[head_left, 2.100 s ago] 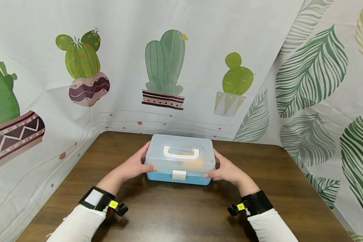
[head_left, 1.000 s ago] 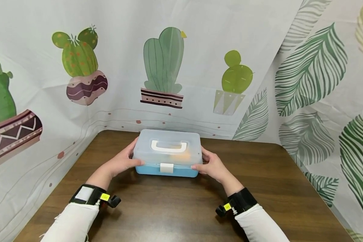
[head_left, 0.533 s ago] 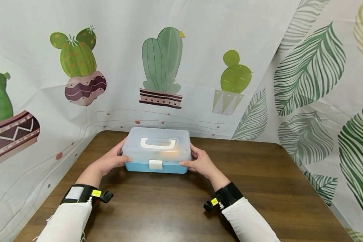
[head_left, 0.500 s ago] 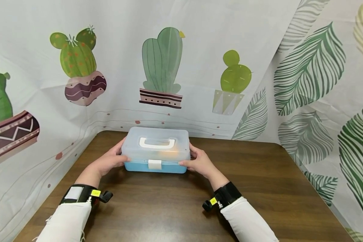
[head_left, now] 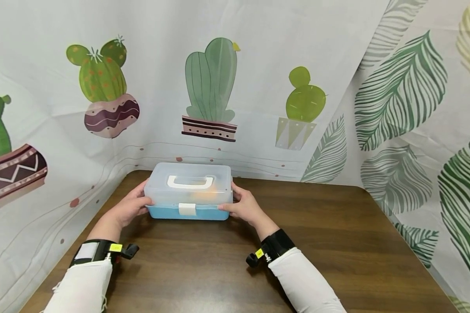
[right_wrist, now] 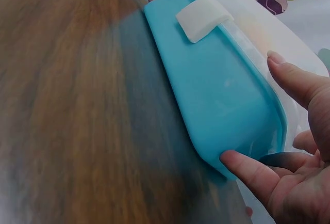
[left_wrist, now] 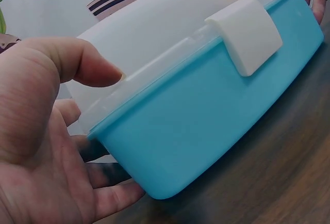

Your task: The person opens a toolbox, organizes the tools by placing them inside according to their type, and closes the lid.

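Note:
A storage box (head_left: 188, 195) with a light blue base, a frosted clear lid and a white carry handle (head_left: 189, 184) stands at the back left of the table in the head view. Its white front latch (head_left: 187, 209) is down over the lid's edge. Something orange shows dimly through the lid. My left hand (head_left: 131, 206) grips the box's left end, thumb on the front rim and fingers round the side. The right hand (head_left: 244, 206) holds the other end the same way. In the right wrist view one fingertip (right_wrist: 234, 159) touches the blue base near its bottom corner.
The brown wooden table (head_left: 317, 252) extends to the right and in front of the box. Behind it hangs a white cloth (head_left: 258, 78) printed with cacti and leaves. Each wrist wears a black strap with a small camera.
Both hands have moved left together, carrying or sliding the box from the middle of the table toward its back left corner. Their grip on the ends looks unchanged.

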`<move>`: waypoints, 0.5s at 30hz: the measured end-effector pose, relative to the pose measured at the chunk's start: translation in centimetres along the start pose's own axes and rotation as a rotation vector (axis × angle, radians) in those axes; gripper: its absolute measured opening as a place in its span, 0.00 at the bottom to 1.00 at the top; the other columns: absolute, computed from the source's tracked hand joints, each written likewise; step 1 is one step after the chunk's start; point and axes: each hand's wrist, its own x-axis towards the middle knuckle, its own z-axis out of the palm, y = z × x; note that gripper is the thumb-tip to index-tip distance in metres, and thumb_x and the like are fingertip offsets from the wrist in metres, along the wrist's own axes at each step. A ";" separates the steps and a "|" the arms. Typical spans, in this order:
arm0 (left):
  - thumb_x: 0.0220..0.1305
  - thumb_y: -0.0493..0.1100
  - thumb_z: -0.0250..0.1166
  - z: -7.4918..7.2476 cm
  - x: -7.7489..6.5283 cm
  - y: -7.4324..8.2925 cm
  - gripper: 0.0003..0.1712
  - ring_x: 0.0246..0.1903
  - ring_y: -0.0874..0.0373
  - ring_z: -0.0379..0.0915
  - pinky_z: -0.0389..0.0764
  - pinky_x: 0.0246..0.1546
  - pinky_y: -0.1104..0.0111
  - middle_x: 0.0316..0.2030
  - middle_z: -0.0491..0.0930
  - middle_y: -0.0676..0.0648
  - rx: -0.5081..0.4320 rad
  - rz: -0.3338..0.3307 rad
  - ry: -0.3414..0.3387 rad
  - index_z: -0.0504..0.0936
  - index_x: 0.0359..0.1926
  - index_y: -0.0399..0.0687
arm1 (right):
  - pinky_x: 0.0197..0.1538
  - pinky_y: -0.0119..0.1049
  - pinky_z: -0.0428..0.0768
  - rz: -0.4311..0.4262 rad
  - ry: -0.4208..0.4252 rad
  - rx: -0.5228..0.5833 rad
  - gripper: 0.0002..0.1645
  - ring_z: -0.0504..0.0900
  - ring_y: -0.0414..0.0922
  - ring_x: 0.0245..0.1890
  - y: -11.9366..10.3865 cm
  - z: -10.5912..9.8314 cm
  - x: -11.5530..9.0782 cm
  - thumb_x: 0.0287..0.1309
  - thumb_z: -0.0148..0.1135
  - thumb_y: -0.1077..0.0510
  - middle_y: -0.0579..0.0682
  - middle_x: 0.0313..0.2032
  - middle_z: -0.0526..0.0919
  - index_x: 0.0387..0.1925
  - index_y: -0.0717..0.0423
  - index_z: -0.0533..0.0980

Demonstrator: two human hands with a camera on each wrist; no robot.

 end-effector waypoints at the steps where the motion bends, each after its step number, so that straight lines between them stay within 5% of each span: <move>1: 0.66 0.35 0.58 -0.1 0.0 -0.1 0.53 0.56 0.63 0.68 0.77 0.54 0.63 0.76 0.57 0.37 -0.003 -0.001 0.010 0.41 0.84 0.61 | 0.46 0.51 0.89 -0.002 0.003 -0.001 0.58 0.83 0.48 0.53 0.0 0.2 0.2 0.52 0.81 0.51 0.55 0.68 0.78 0.79 0.34 0.58; 9: 0.67 0.32 0.53 -1.3 -0.4 -0.6 0.50 0.50 0.65 0.70 0.75 0.51 0.65 0.55 0.70 0.65 -0.023 -0.022 0.108 0.42 0.84 0.58 | 0.43 0.46 0.90 -0.010 0.007 -0.013 0.59 0.83 0.48 0.54 -0.8 2.4 1.4 0.52 0.81 0.50 0.54 0.69 0.77 0.80 0.36 0.57; 15: 0.68 0.34 0.50 -1.8 -0.6 -0.7 0.46 0.53 0.61 0.68 0.72 0.52 0.64 0.57 0.68 0.62 -0.049 -0.032 0.177 0.45 0.83 0.57 | 0.43 0.47 0.90 -0.018 0.022 -0.027 0.59 0.82 0.48 0.56 -1.2 3.7 2.4 0.53 0.81 0.49 0.54 0.70 0.76 0.80 0.38 0.57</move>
